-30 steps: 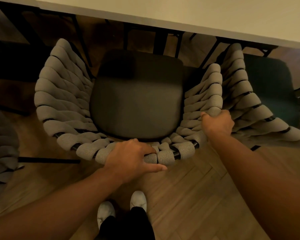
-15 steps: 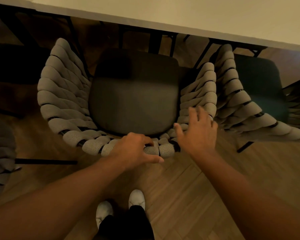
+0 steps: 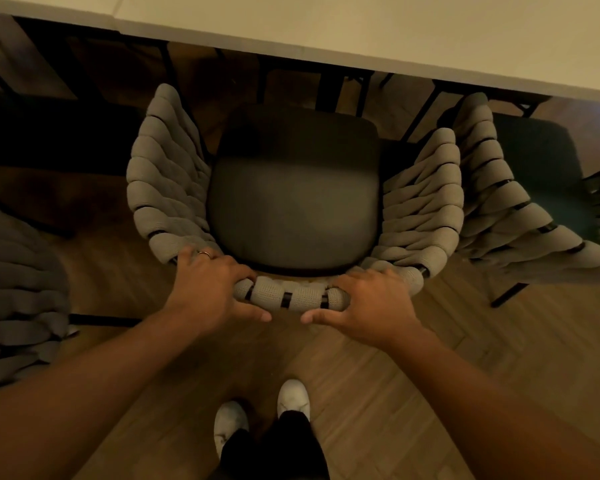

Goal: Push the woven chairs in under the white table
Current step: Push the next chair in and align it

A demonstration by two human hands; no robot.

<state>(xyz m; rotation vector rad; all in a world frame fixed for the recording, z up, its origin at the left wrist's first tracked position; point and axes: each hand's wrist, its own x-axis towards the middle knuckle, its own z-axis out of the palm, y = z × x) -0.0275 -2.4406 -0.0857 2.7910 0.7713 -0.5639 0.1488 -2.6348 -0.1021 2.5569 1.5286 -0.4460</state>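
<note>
A woven grey chair (image 3: 163, 188) with a dark seat cushion stands right below me, facing the white table (image 3: 361, 26) along the top of the view. Its seat front reaches just short of the table edge. My left hand (image 3: 205, 289) grips the chair's woven back rail left of centre, fingers curled over the top and thumb beneath. My right hand (image 3: 371, 303) grips the same rail right of centre in the same way. A short stretch of rail shows between the two thumbs.
A second woven chair (image 3: 499, 209) with a dark seat stands close on the right, nearly touching the first. Part of a third woven chair (image 3: 18, 292) shows at the left edge. Black table legs (image 3: 326, 91) stand beneath the table. My white shoes (image 3: 291, 400) are on the wood floor.
My right hand let go of the chair's right side and moved left onto the back rail, where it now grips. My left hand shifted left along the rail. The chair sits more centred.
</note>
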